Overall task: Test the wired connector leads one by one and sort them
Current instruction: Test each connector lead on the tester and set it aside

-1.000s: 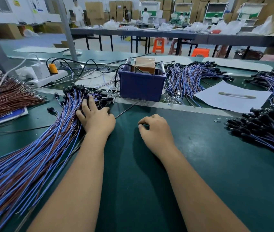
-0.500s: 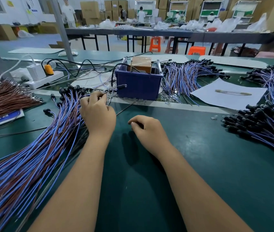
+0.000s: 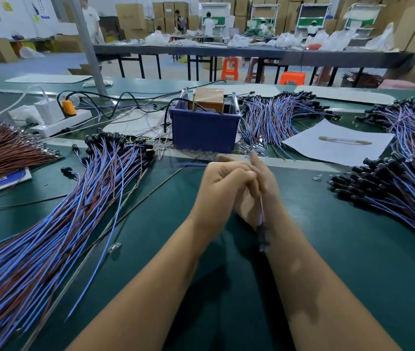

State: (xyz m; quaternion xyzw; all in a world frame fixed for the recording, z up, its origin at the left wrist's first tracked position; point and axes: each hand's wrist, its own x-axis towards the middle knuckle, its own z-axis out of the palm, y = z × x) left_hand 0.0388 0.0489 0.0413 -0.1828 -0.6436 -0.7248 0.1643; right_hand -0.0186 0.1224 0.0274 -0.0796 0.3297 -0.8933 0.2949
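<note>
Here the left hand pinched one lead, its length hanging straight down from the grip toward the wrists (connector lowest); the right hand, fingers straight, lay against it.

Tabletop dark green. Leads blue and brown with black connectors; bin dark blue, holding a tan box. Paper sheet white, power strip white with an orange plug.
</note>
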